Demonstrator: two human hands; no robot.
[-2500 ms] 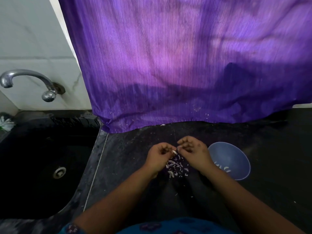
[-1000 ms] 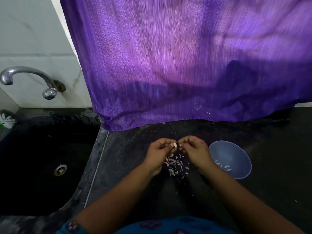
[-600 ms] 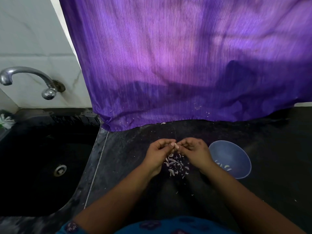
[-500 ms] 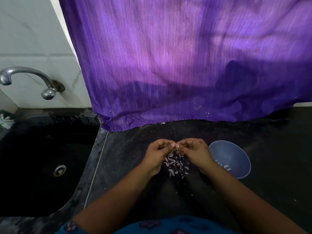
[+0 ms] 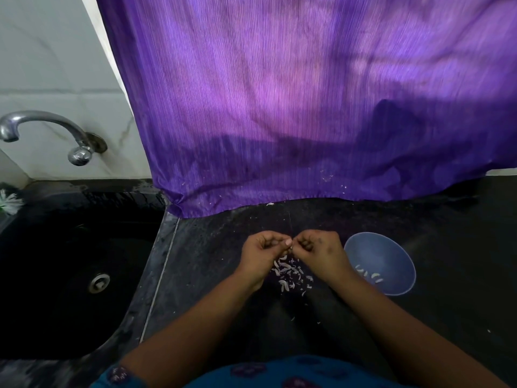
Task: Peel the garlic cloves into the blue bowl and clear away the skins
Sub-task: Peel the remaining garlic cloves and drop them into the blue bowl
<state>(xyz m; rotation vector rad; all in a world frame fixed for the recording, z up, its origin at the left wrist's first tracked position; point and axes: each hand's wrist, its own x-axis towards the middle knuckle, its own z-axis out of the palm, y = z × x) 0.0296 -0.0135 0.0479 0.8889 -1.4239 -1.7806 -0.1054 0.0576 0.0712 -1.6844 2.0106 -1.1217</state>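
step: peeling, judged mid-task | garlic clove [image 5: 291, 247] pinched between curled fingertips of left hand [image 5: 261, 254] and right hand [image 5: 321, 252], its axis too hidden to tell | skins [image 5: 289, 275] heaped directly beneath | blue bowl [image 5: 391, 287] just beside right hand, nearer that side

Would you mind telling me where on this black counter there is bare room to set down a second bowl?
The black stone counter lies bare right of the round blue plastic bowl, and between the sink's edge and the left hand. It is crowded in the middle: both hands, left and right hand, meet above the scattered pale garlic skins.
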